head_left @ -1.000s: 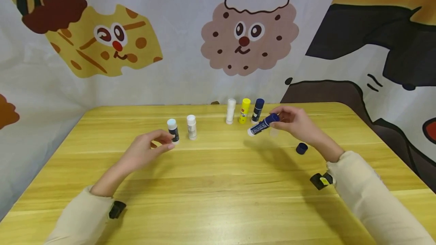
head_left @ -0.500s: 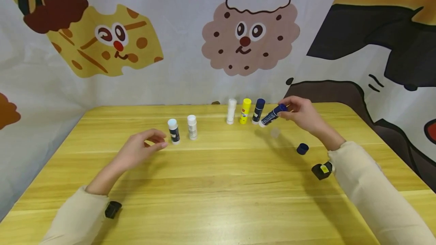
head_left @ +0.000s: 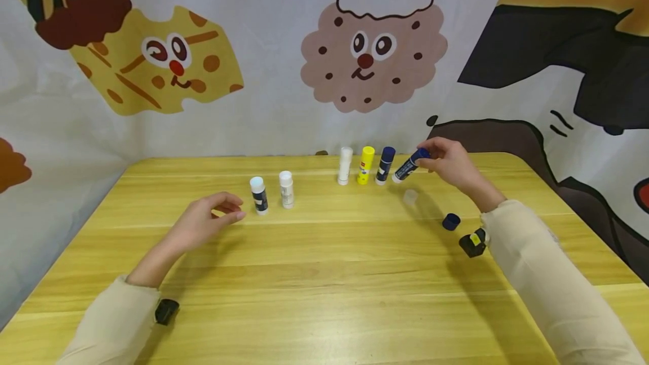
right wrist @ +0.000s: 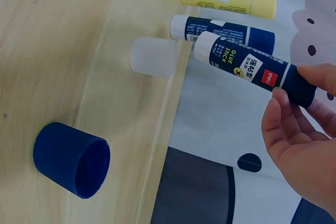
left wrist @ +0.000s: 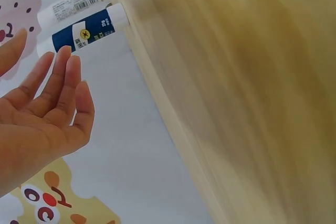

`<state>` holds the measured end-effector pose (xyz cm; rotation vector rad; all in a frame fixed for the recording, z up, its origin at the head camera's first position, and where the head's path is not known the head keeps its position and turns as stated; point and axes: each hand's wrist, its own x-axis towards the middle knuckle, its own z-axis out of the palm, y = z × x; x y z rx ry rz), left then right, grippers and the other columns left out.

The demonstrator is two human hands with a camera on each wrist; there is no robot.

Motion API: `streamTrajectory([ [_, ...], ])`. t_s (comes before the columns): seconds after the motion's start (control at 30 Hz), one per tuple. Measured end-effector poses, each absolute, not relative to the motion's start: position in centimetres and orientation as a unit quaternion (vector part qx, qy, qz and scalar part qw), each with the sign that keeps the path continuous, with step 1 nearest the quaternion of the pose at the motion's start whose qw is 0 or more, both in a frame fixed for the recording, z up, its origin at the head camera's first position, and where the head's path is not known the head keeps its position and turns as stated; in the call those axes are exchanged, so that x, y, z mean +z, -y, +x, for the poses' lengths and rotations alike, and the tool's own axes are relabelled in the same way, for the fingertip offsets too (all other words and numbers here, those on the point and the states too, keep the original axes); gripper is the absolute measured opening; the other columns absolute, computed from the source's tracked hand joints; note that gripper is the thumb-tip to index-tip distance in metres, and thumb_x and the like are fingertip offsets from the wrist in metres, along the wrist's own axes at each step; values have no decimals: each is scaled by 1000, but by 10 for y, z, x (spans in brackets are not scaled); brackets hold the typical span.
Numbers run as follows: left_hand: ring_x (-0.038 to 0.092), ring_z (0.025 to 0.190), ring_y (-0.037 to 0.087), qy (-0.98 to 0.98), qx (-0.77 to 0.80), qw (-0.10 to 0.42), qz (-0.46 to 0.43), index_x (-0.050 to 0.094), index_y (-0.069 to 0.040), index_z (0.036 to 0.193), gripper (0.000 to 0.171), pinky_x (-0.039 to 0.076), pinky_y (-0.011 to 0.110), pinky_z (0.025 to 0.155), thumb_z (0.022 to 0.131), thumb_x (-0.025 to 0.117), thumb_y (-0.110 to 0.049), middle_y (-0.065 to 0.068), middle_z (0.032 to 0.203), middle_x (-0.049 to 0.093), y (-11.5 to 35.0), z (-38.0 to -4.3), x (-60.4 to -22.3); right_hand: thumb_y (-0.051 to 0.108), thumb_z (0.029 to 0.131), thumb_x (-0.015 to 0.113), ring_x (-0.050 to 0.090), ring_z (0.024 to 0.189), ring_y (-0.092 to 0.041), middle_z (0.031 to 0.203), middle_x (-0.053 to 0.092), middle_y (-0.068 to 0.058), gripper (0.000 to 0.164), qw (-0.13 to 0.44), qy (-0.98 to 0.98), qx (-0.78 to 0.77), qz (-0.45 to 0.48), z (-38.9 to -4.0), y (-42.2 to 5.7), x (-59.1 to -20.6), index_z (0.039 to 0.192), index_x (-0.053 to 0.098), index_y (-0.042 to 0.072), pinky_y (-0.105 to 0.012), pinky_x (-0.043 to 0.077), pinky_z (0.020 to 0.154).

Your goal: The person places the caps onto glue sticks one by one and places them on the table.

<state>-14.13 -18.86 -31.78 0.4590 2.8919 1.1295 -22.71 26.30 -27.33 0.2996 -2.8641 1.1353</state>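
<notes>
Thumb and fingers of my right hand (head_left: 448,165) pinch the blue cap end of a navy glue stick (right wrist: 249,66). It tilts with its white base low, beside a standing navy glue stick (head_left: 385,165). A yellow glue stick (head_left: 365,165) and a white one (head_left: 345,166) stand further left in that row. My left hand (head_left: 205,221) hovers with relaxed fingers, holding nothing. Just right of it, apart from the fingertips, stands a navy glue stick with a white top (left wrist: 86,31); a white glue stick (head_left: 286,190) is beside that one.
A loose blue cap (right wrist: 71,159) lies on the wooden table (head_left: 314,297) near the right forearm. A translucent whitish cap (right wrist: 153,56) sits between it and the row. Behind the table's far edge hangs a cartoon-printed curtain (head_left: 269,72).
My right hand has carried the navy glue stick back and to the right, next to the row's end. My left hand has drawn left, away from the white-topped navy glue stick.
</notes>
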Motion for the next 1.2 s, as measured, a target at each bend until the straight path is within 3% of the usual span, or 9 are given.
streamTrajectory([
  [0.27,57,93,27,-923,358,-1,143,59,1,109,30,46,43,78,90,59,-22,11,99,63,192,-143,-318,7,88,60,52,82,-28,100,56,-21,30,33,925,371,68,-237,-263,-283,116,52,-4,-25,46,64],
  [0.73,57,93,29,-923,360,9,133,57,1,112,33,45,44,78,90,59,-24,13,101,62,196,-147,-317,12,89,60,53,83,-25,108,55,-21,35,31,930,362,52,-251,-267,-296,119,51,-3,-24,45,64],
  [1.03,57,94,31,-926,353,12,132,56,1,114,35,44,46,78,90,59,-25,13,101,62,198,-150,-319,9,90,58,51,91,-29,110,54,-22,34,23,931,359,56,-256,-263,-297,120,50,-4,-39,44,76],
  [1.2,56,96,31,-926,355,20,126,56,1,115,37,44,46,78,91,58,-26,13,102,61,198,-150,-319,9,90,58,49,89,-29,109,53,-22,34,23,935,348,58,-258,-261,-298,121,50,-4,-39,42,74],
])
